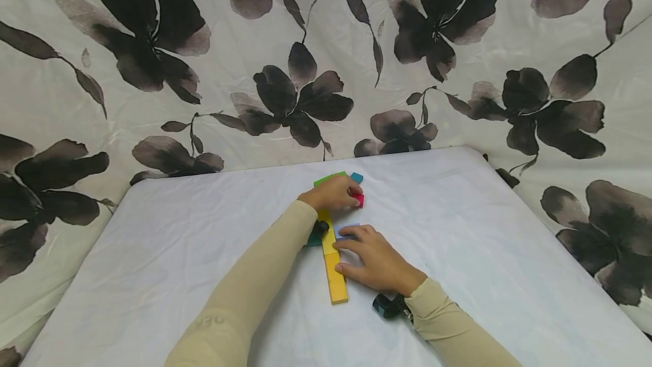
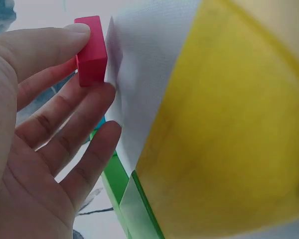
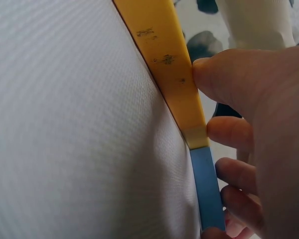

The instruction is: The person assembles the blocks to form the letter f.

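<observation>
My left hand [image 1: 333, 192] pinches a small red block [image 1: 359, 201] at the far end of a block layout. In the left wrist view the thumb lies on one face of the red block [image 2: 92, 59], with fingertips under it. Two yellow blocks [image 1: 336, 282] lie end to end in a line towards me. Fingertips of my right hand [image 1: 379, 259] rest at the side of the near yellow block [image 3: 167, 69] and along a blue block [image 3: 208, 186], fingers loosely extended. A bright green block [image 1: 330, 179] lies beyond my left hand, partly hidden by it.
A teal-blue block [image 1: 357, 178] lies at the far right of the layout. A dark green block [image 1: 313, 239] shows left of the yellow line, partly covered by the left wrist and its camera. White cloth [image 1: 458, 231] covers the table; a floral curtain [image 1: 214, 89] hangs behind.
</observation>
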Demonstrator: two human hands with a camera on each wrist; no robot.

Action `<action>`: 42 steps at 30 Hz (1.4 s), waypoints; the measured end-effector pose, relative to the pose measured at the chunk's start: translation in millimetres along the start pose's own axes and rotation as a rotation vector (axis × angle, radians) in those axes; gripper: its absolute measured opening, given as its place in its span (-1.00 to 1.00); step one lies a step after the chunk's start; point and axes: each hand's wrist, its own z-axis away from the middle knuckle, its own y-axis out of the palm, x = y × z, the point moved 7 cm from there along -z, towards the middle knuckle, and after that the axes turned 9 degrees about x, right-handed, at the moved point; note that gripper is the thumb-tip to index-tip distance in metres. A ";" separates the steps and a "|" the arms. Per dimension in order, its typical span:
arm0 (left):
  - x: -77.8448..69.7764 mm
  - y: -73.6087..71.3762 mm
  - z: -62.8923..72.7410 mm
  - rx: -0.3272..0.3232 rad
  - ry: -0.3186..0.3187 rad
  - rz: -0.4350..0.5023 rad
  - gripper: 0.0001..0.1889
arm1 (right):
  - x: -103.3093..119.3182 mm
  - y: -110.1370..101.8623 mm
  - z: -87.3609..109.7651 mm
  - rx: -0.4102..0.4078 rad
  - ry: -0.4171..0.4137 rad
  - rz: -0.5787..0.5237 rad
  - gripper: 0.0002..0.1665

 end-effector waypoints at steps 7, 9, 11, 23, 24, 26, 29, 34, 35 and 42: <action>-2.1 -6.8 -2.1 -0.009 -0.011 0.001 -0.59 | -1.3 -0.5 0.4 -0.009 -0.008 0.002 -0.48; -2.4 -8.2 -3.6 -0.016 0.002 -0.011 -0.58 | -1.6 -0.8 0.5 -0.012 -0.010 0.005 -0.48; -2.7 -8.8 -5.3 -0.022 0.019 -0.025 -0.58 | -2.0 -0.9 0.7 -0.015 -0.011 0.005 -0.48; -5.4 -11.2 -11.7 -0.072 0.051 -0.030 -0.67 | -3.7 0.2 1.6 -0.002 -0.001 -0.008 -0.47; -5.4 -11.7 -11.9 -0.074 0.046 -0.020 -0.67 | -3.6 0.2 1.6 -0.001 -0.002 -0.008 -0.47; -5.6 -12.6 -12.4 -0.078 0.038 -0.004 -0.66 | -3.4 0.0 1.5 -0.003 -0.006 -0.009 -0.47; -5.9 -13.6 -13.7 -0.079 0.038 0.007 -0.67 | -3.4 0.3 0.7 -0.004 -0.011 -0.007 -0.47; -6.2 -15.4 -16.1 -0.098 0.043 -0.019 -0.69 | -2.8 0.2 -0.1 -0.010 -0.018 0.001 -0.47; -6.3 -16.1 -16.4 -0.104 0.040 -0.027 -0.68 | -2.4 -0.1 -0.1 -0.014 -0.022 0.002 -0.47; -4.8 -18.5 -19.8 -0.129 -0.003 -0.076 -0.57 | 0.4 -2.3 0.3 -0.041 -0.057 -0.003 -0.49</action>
